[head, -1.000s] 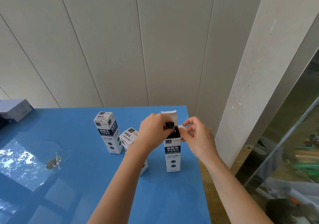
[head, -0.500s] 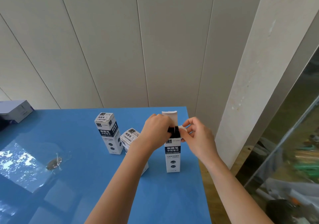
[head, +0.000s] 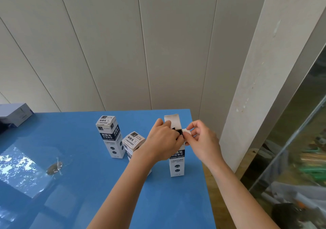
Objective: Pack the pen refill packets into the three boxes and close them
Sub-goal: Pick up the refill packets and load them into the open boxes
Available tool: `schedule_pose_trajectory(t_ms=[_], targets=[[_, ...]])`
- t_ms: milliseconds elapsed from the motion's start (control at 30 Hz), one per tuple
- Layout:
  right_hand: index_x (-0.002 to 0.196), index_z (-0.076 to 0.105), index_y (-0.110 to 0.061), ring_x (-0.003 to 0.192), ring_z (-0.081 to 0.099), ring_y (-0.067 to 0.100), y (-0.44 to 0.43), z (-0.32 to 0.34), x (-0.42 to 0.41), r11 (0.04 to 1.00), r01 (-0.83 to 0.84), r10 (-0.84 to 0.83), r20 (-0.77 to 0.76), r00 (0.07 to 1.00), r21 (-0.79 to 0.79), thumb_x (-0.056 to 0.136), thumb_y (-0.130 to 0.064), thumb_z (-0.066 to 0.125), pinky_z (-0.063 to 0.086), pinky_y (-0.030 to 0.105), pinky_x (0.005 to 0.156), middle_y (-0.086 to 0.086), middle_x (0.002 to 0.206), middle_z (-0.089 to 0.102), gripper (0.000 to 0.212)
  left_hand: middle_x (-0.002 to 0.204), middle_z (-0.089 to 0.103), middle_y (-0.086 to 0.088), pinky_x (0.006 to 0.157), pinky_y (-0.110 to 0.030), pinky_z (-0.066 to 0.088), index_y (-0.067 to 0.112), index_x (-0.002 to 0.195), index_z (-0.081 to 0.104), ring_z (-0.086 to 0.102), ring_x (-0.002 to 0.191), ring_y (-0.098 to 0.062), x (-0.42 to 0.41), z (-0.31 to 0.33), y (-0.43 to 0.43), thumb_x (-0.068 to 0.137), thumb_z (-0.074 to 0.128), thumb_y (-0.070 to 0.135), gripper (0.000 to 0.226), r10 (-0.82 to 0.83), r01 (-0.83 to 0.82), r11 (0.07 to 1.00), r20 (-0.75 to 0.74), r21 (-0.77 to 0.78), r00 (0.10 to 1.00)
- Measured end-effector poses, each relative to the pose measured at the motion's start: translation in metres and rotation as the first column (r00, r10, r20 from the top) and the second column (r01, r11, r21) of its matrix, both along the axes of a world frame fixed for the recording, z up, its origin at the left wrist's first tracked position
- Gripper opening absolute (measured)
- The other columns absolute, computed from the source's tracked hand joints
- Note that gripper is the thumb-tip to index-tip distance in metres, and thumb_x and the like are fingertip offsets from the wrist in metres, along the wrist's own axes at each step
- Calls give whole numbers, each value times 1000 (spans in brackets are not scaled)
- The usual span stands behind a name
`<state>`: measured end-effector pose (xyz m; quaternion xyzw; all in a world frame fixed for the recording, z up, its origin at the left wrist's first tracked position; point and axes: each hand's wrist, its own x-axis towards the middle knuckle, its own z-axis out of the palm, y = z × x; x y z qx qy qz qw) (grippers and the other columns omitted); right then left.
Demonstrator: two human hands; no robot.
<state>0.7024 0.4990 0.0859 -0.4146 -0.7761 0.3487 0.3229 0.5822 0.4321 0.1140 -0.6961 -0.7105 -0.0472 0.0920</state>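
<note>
The thumb and forefinger of the person's right hand [head: 202, 140] pinch a small white side flap [head: 187, 132] at the top of the open box [head: 177, 161]. The other fingers are loosely curled beside it. The left hand [head: 163, 140] has its fingers curled around the top left edge of the same box, with the fingertips at the dark opening. What lies inside the opening cannot be made out.

The box's lid flap [head: 172, 120] stands upright behind both hands. The box stands upright near the right edge of the blue table [head: 79, 184].

To its left a second box [head: 133, 141] leans, closed, partly hidden behind the left forearm. Farther left a third box [head: 110, 137] stands upright and closed, just beside the leaning one.

A grey box [head: 15, 114] sits at the far left corner of the table, against the panelled wall [head: 123, 52].
</note>
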Motion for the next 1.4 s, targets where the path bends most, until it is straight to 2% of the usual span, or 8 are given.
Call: schedule_pose_trajectory(t_ms=[333,433,567,667,833,1000,1200,1400], targets=[[98,41,-27,71,65,17,-3,-5,-2,999,-15,10,-122,992,-40,87,-25,60,46,33,66,-10,66,62,22,69,52,0,87,-31,28,15,73,63,39,80,-15,-1,-7,-13,88,26,32,42,56,-111,980,307,164,950],[102,43,-27,73,64,16,-6,-6,-2,994,-52,32,-193,981,-98,88,-28,59,46,31,68,-6,71,64,21,86,56,4,82,-16,33,17,97,68,45,86,-11,2,-19,-26,91,43,22,26,-12,-295,892,670,343,742],[96,50,-29,69,62,2,-9,-9,-3,979,-106,53,-284,957,-173,94,-34,46,45,27,69,-6,75,63,7,105,50,13,86,-17,38,14,117,52,49,100,-8,16,-32,-34,95,45,10,23,3,-524,772,823,359,568],[89,54,-37,63,56,-6,-10,-10,-4,971,-116,39,-341,939,-211,99,-32,32,44,26,69,-8,78,59,24,126,44,11,95,-18,31,15,134,40,43,116,-2,22,-38,-31,99,37,24,36,36,-535,825,928,182,370],[86,55,-38,90,55,-1,-13,-11,-10,962,-145,61,-334,941,-232,100,-27,33,44,25,84,-12,97,54,29,109,65,19,86,-7,37,29,110,63,54,104,12,24,-39,-24,101,25,38,41,-35,-425,905,999,24,-18],[95,59,-28,91,52,-2,-13,-12,-12,965,-162,105,-262,959,-206,97,-24,41,40,3,70,-7,100,55,18,89,69,32,58,5,39,45,99,62,59,86,19,34,-42,-20,100,18,44,44,-22,-360,932,989,-32,-144],[113,57,-14,97,53,6,-12,-14,-15,972,-133,90,-215,972,-194,96,-19,43,45,22,79,0,110,57,23,103,69,23,64,0,43,43,114,60,61,95,11,32,-48,-17,100,24,42,39,-63,-298,955,983,9,-171],[101,65,-31,104,56,9,-13,-13,-13,940,-223,136,-315,939,-259,98,-25,36,43,27,90,-6,106,63,30,108,67,9,69,-3,44,30,116,57,61,98,2,29,-53,-15,100,35,25,27,-112,-324,943,989,76,-94]])
